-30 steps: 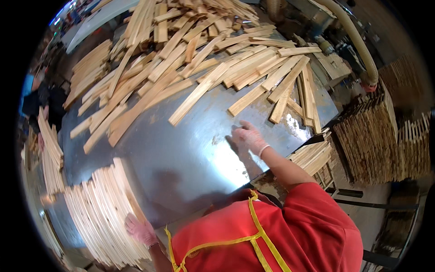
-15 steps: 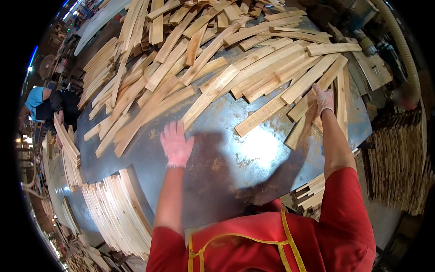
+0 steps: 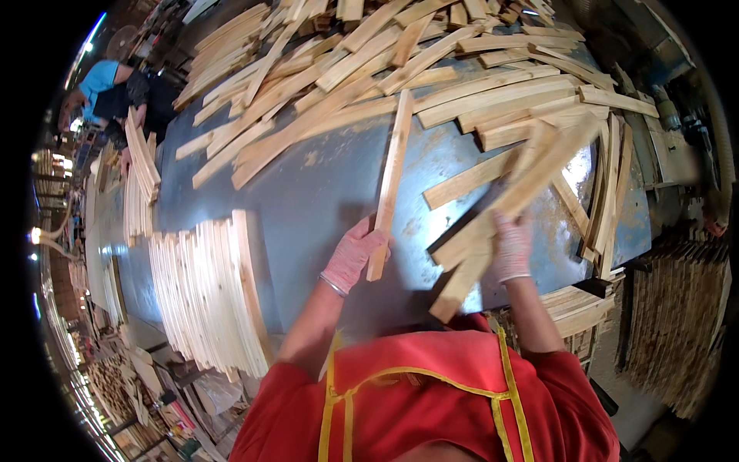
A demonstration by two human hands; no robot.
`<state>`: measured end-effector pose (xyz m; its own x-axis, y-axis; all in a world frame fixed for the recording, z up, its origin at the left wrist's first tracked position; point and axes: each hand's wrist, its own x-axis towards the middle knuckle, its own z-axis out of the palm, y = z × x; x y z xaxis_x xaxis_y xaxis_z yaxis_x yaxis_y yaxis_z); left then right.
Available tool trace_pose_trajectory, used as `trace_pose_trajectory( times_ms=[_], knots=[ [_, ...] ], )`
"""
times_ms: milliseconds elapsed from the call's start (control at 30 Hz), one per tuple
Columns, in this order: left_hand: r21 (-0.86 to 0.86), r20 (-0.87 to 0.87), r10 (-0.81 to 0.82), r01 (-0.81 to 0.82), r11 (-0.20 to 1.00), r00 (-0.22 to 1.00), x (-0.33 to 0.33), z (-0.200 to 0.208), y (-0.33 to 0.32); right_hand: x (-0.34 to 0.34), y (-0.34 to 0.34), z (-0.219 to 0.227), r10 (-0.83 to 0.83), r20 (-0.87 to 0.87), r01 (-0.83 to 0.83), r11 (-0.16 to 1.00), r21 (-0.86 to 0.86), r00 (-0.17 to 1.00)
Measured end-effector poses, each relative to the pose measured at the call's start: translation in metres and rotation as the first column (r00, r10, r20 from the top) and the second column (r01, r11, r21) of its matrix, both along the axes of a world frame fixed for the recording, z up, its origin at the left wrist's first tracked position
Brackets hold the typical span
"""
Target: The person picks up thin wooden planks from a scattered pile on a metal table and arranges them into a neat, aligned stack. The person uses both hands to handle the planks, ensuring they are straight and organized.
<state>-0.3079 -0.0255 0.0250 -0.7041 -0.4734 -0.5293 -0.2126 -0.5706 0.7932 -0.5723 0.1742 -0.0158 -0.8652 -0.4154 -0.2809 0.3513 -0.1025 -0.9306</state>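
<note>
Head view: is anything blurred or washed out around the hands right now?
Head view: the wooden slats in the right hand smear with motion blur; the single slat in the left hand stays sharp; glare whitens the metal table near its right edge; fisheye bends the far planks.

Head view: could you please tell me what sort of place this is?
Probably a wood workshop or mill. Loose slats cover a long metal table, sorted stacks line its edge, and the gloved left hand and right hand each hold slats.
</note>
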Motion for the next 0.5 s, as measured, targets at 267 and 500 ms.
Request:
trace_pose_trajectory(
  times_ms=[267,500],
  knots=[
    [-0.457,0.533,0.009,0.279,0.845,0.846,0.114,-0.005,0.041,0.234,-0.098,-0.016,0.649,0.331,-0.679,0.733,-0.032,0.685],
    [-0.448,0.759,0.053,0.461,0.766,0.649,0.247,-0.017,0.057,0.311,-0.128,-0.005,0.743,0.45,-0.822,0.569,-0.035,0.495]
  ],
)
